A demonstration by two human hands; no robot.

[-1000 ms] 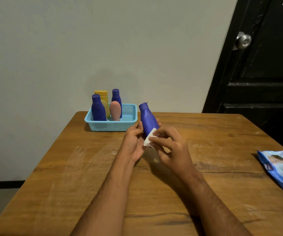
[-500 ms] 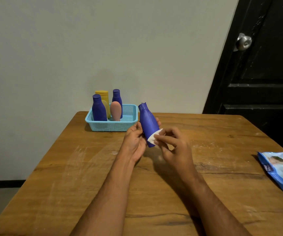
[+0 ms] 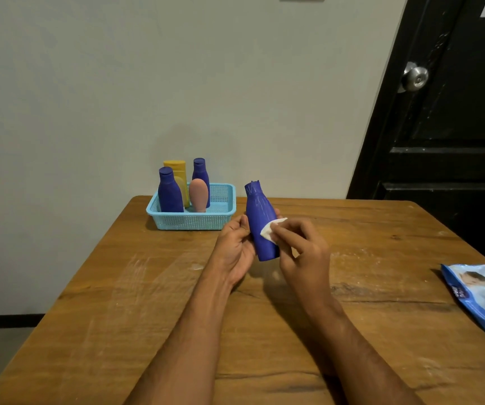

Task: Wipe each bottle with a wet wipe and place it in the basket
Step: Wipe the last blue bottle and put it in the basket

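Note:
My left hand (image 3: 235, 247) grips a dark blue bottle (image 3: 260, 220) above the table, its neck tilted up and slightly left. My right hand (image 3: 302, 249) pinches a small white wet wipe (image 3: 270, 230) and presses it against the bottle's right side. Behind them stands a light blue mesh basket (image 3: 220, 217) near the table's far edge. Inside it stand two dark blue bottles (image 3: 169, 192), a yellow bottle (image 3: 177, 171) and a small pink bottle (image 3: 198, 194).
A blue pack of wet wipes (image 3: 483, 299) lies at the right edge of the wooden table (image 3: 118, 317). A grey wall rises behind the table. A black door with a metal knob (image 3: 415, 77) stands at the right.
My right hand has slid the wipe up the bottle's right side. The bottle stays in my left hand, a little more upright than before.

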